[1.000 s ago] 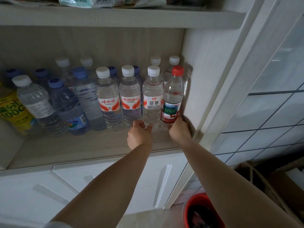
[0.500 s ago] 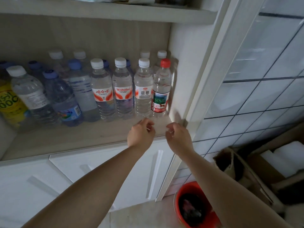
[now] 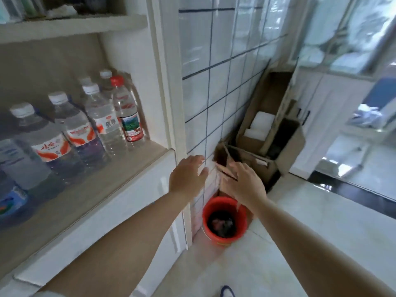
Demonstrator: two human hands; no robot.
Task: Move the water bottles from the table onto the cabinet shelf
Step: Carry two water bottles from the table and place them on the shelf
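Observation:
Several water bottles stand in rows on the cabinet shelf (image 3: 120, 168) at the left. Farthest right is a red-capped bottle (image 3: 127, 113) with a green and red label, and beside it a white-capped bottle (image 3: 105, 123). Two more white-capped bottles with orange labels (image 3: 79, 133) (image 3: 46, 144) stand further left. My left hand (image 3: 186, 175) hangs in the air to the right of the shelf, fingers relaxed and holding nothing. My right hand (image 3: 244, 183) is beside it, fingers spread, also holding nothing. Both hands are clear of the bottles. No table is in view.
A red bucket (image 3: 224, 221) sits on the floor below my hands against the tiled wall (image 3: 216, 86). Open cardboard boxes (image 3: 267, 136) fill the corner behind it. White cabinet doors (image 3: 120, 211) lie under the shelf. A glass door (image 3: 353, 103) is at the right.
Both hands let go of the bottles on the shelf and drew back. My view swung right, away from the cabinet toward the corner and the floor.

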